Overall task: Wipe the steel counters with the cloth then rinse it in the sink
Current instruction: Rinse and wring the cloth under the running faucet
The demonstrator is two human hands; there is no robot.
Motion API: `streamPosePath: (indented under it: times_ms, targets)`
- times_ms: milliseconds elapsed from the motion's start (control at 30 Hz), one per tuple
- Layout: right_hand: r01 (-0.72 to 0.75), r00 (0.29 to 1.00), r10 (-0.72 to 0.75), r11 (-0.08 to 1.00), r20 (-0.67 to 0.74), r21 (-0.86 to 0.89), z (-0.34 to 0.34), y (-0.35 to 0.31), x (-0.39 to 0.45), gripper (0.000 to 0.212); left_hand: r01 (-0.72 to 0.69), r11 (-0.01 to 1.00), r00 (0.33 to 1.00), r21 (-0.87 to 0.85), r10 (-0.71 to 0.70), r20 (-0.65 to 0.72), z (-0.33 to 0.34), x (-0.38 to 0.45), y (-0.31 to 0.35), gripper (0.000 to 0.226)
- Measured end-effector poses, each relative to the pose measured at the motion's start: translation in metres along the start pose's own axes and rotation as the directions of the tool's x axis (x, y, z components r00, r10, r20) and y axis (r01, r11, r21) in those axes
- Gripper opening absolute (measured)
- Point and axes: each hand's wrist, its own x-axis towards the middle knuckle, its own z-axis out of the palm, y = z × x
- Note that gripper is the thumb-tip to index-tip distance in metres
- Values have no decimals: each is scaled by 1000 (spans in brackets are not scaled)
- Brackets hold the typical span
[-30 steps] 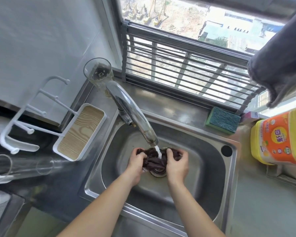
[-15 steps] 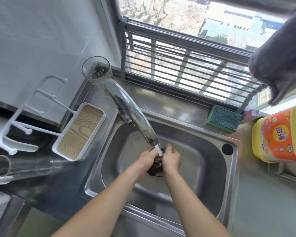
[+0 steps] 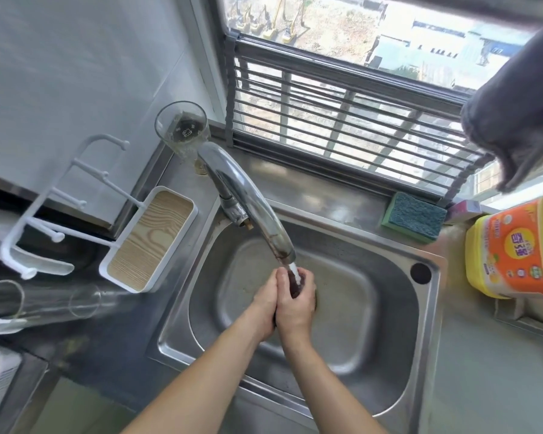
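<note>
A dark brown cloth (image 3: 295,281) is bunched tight between my two hands over the middle of the steel sink (image 3: 386,311). My left hand (image 3: 264,303) and my right hand (image 3: 295,305) press together around the cloth, so only a small dark part shows between the fingers. Water runs from the chrome faucet (image 3: 248,202) straight onto the cloth. The steel counter (image 3: 483,371) lies to the right of the basin.
A white rack with a wood-grain tray (image 3: 149,239) stands left of the sink, a clear cup (image 3: 182,130) behind the faucet. A green sponge (image 3: 414,216) lies on the back ledge, a yellow-orange detergent jug (image 3: 514,255) at right. A grey towel (image 3: 521,114) hangs top right.
My hands were apart with the cloth spread between them over the drain; they have come together and squeezed it into a small wad under the water stream.
</note>
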Motion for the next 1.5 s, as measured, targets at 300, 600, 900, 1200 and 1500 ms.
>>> streamPosePath:
  times_ms: [300,600,900,1200,1500]
  targets:
    - [-225,974,223,929,-41,-294,-6,-15,33,53,-160,940,973,300,201,-111,-4,-4,0,33]
    - [-549,832,555,821,-8,-156,-22,3,60,71,-227,860,971,456,233,45,-22,-4,-2,32]
    - [-290,937,298,955,185,-66,-31,1,12,31,-42,986,987,163,67,-147,-37,20,-2,41]
    - [-299,951,309,914,-5,-274,-35,-26,55,47,-101,967,981,235,136,-140,-31,15,-6,29]
    - [6,980,81,903,183,-430,-33,-12,-4,24,-30,999,990,-27,26,-135,-23,28,-4,61]
